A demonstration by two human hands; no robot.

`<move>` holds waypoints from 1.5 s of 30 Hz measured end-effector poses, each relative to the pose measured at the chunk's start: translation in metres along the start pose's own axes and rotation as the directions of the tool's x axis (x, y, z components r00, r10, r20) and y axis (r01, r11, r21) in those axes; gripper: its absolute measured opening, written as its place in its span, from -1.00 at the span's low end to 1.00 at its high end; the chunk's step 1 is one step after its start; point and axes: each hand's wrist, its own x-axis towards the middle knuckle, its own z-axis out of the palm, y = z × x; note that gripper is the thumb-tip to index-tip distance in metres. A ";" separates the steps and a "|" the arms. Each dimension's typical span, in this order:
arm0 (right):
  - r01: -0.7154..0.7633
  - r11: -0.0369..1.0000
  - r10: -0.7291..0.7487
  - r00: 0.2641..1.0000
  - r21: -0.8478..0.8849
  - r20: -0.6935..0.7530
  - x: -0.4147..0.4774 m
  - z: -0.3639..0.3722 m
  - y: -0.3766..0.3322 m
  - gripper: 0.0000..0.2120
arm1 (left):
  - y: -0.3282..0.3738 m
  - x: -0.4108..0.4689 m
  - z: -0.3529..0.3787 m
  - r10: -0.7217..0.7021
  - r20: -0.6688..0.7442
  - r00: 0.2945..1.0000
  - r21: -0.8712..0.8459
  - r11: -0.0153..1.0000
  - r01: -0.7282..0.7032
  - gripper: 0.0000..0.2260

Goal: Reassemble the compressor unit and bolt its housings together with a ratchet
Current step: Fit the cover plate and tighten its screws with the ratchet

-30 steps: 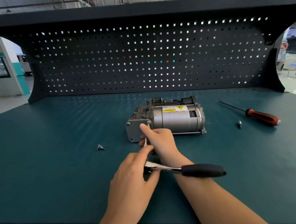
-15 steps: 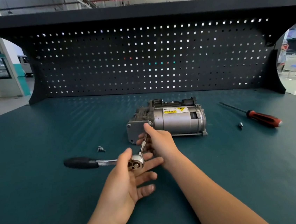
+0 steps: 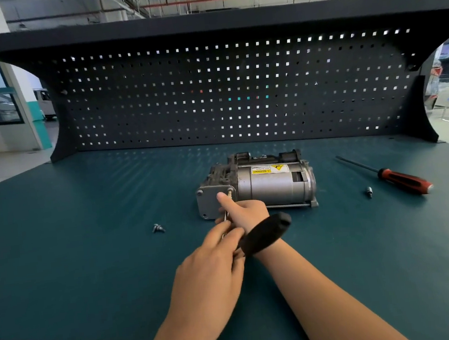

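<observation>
Main worry from where I sit — the compressor (image 3: 258, 187) isn't clamped to anything. It just sits mid-table, a bit nearer the back edge, end plate facing me. If I lean on the ratchet (image 3: 264, 232) too hard, I reckon the whole unit twists or skids on the table (image 3: 89, 267) and the tool pops off the bolt (image 3: 230, 192) at the plate's upper right corner. The extension (image 3: 226, 214) is long and thin too, so any tilt could chew up the bolt head or start it cross-threaded. And the black handle lies right across my right wrist, so the swing looks cramped.

Hands: my left hand (image 3: 213, 257) is clenched on the ratchet's head end, thumb and fingers pinching it, with the handle sticking out to the right. My right hand (image 3: 246, 214) grasps the extension with the lower fingers. The index finger is straight and laid along it, tip just by the bolt — can't tell if it actually touches the plate.

Loose bolts (image 3: 158, 228) lie on the table left of the compressor, so a skid that way could probably knock them. A screwdriver (image 3: 401, 179) and a small bit (image 3: 369, 191) sit toward the right edge, well apart from the work.
</observation>
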 end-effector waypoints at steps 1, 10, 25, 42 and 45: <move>0.012 1.000 -0.012 1.000 -0.015 0.008 -0.001 0.000 -0.001 -0.47 | 0.001 0.000 0.000 0.008 -0.005 1.000 0.045 0.999 -0.008 -0.66; -0.115 0.982 0.099 0.989 0.148 0.110 0.004 -0.001 -0.004 -0.62 | -0.003 0.004 -0.004 0.194 0.025 0.981 0.260 0.946 -0.194 -0.41; -0.007 0.999 0.004 0.997 0.032 0.082 0.001 -0.004 0.002 -0.63 | -0.017 0.017 -0.004 -0.365 0.591 0.720 -0.670 -0.719 0.185 -0.88; 0.165 0.975 -0.169 0.986 -0.149 -0.013 0.006 -0.009 0.002 -0.56 | -0.007 0.017 0.004 0.056 0.144 0.988 0.369 0.923 -0.106 -0.62; 0.149 0.980 -0.148 0.989 -0.132 0.023 0.004 -0.009 0.001 -0.54 | -0.007 0.019 0.006 0.048 0.228 0.973 0.485 0.860 -0.156 -0.61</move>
